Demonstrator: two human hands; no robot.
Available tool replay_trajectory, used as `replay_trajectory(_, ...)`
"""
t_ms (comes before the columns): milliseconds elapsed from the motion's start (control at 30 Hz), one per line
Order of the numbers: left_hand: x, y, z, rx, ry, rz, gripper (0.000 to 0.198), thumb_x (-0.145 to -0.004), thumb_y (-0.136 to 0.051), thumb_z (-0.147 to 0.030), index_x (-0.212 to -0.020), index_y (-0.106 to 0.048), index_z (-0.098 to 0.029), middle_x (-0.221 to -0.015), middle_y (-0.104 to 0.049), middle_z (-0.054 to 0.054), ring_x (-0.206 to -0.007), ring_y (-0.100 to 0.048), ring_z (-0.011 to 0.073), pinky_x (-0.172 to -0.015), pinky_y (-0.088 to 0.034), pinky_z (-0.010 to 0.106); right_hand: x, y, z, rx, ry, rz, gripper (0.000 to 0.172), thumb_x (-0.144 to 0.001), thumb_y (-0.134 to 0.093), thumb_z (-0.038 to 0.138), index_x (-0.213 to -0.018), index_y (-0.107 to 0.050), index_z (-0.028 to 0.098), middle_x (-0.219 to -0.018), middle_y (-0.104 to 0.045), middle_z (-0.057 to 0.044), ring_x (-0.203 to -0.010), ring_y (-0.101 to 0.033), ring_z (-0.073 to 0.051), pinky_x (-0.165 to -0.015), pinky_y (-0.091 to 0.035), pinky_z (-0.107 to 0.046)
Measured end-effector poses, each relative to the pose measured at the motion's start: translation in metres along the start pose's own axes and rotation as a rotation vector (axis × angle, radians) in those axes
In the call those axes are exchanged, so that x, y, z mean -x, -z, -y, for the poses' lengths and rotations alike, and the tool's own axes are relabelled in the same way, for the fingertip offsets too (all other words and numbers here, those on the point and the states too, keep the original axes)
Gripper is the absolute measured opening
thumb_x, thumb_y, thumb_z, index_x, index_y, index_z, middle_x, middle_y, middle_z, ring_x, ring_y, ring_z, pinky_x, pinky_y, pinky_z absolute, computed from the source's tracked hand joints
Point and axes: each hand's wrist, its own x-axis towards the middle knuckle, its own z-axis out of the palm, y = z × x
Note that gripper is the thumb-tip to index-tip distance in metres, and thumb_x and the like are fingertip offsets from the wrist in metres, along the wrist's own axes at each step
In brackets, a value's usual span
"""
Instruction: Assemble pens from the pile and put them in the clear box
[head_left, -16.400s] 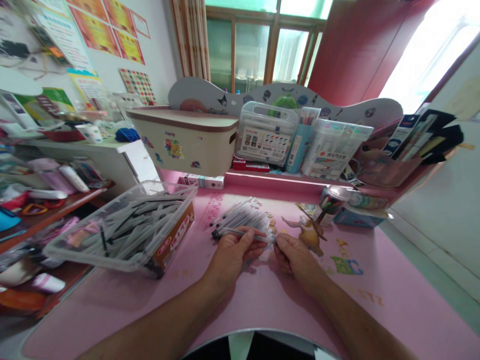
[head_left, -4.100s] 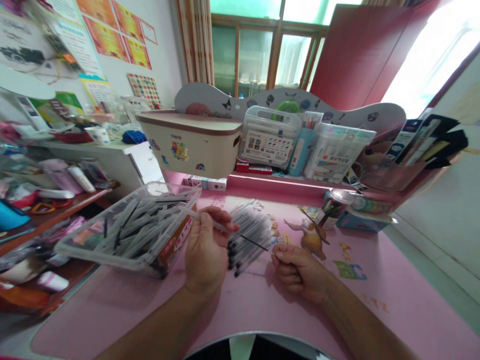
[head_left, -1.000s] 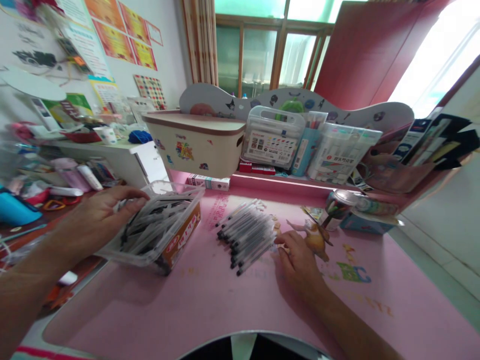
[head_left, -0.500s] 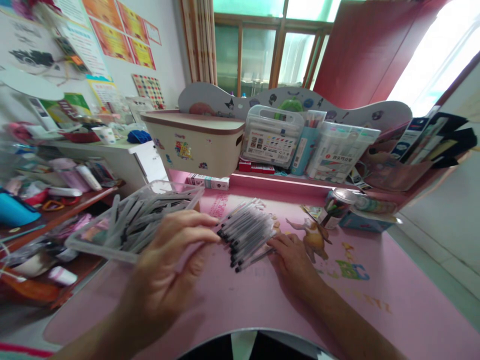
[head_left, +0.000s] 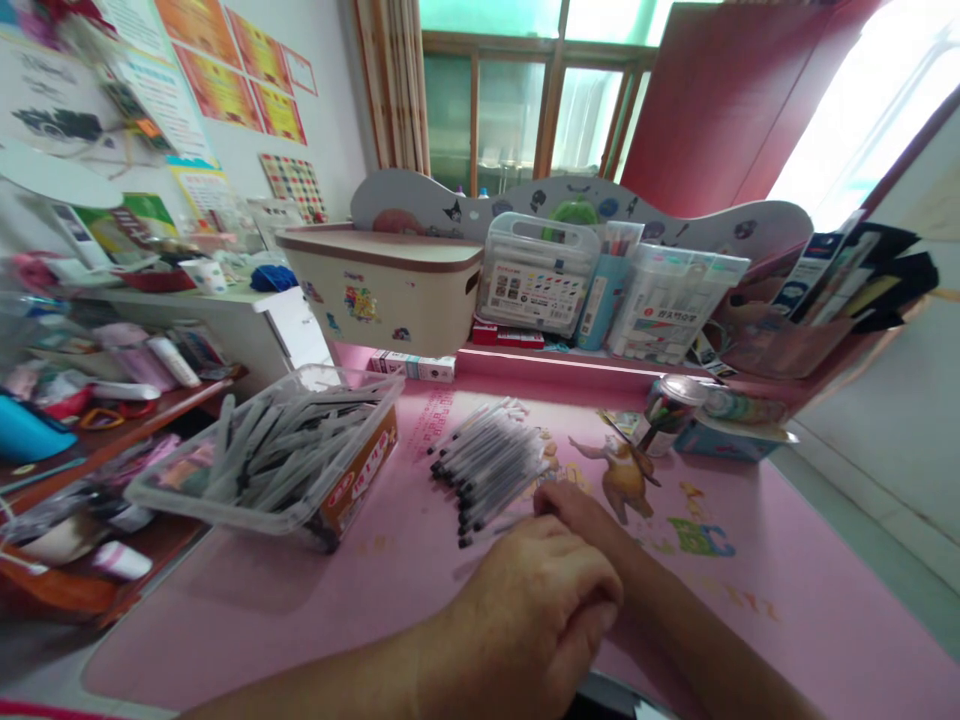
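My left hand (head_left: 536,605) is in front of my right wrist, its fingers curled inward; whether anything is inside them is hidden. My right hand (head_left: 574,508) rests on the pink desk, just right of a pile of slim pens (head_left: 491,462). Its fingers are mostly covered by my left hand. The pens are clear-barrelled with black ends, lying side by side at a slant, black ends toward the lower left. To the left stands a clear plastic bin (head_left: 300,520) full of more greyish-white pen-like sticks (head_left: 277,450).
Along the back shelf are a lidded cream box (head_left: 390,300), clear marker cases (head_left: 540,275), a blue pencil holder (head_left: 600,300) and a pen organizer (head_left: 787,340). A glass jar (head_left: 667,410) and a blue box (head_left: 727,440) stand at the right. Cluttered shelves (head_left: 150,400) run along the left.
My left hand has moved right and down from beside the pens and bin to over my right wrist, its fingers now curled. My right hand has drawn slightly down from the pens.
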Motion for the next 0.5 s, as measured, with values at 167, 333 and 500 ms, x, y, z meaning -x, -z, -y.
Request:
replay_trajectory(167,-0.004,-0.012,0.018,0.11,0.011,0.011,0.014,-0.087,-0.056,-0.019,-0.074,-0.059,-0.018,-0.083,-0.067,0.006,-0.079,-0.059,0.0181,-0.074,-0.042,0.027,-0.011,0.012,0.0,-0.439,-0.261,0.147,0.01,-0.083,-0.053,0.024,-0.093,-0.054,0.022,-0.075,-0.056,0.003,-0.063,-0.05,-0.013,-0.059,-0.04,-0.025)
replay_trajectory(333,-0.003,-0.014,0.054,0.237,0.399,-0.255,0.015,-0.092,-0.052,-0.033,-0.087,-0.056,-0.02,-0.07,-0.057,-0.002,-0.064,-0.051,0.0149,-0.062,-0.037,0.027,-0.006,0.008,-0.002,-0.844,-0.517,0.186,0.027,-0.086,-0.061,0.046,-0.091,-0.059,0.019,-0.063,-0.045,0.005,-0.052,-0.038,-0.01,-0.047,-0.029,-0.022)
replay_trajectory(500,-0.003,-0.022,0.066,0.599,0.458,-0.434,0.023,-0.09,-0.055,-0.038,-0.104,-0.052,-0.02,-0.078,-0.058,-0.001,-0.068,-0.056,0.0149,-0.064,-0.044,0.026,0.004,-0.005,-0.002,-1.041,-0.483,0.418,0.033,-0.084,-0.068,0.048,-0.085,-0.063,0.015,-0.068,-0.053,0.0,-0.057,-0.044,-0.011,-0.054,-0.033,-0.024)
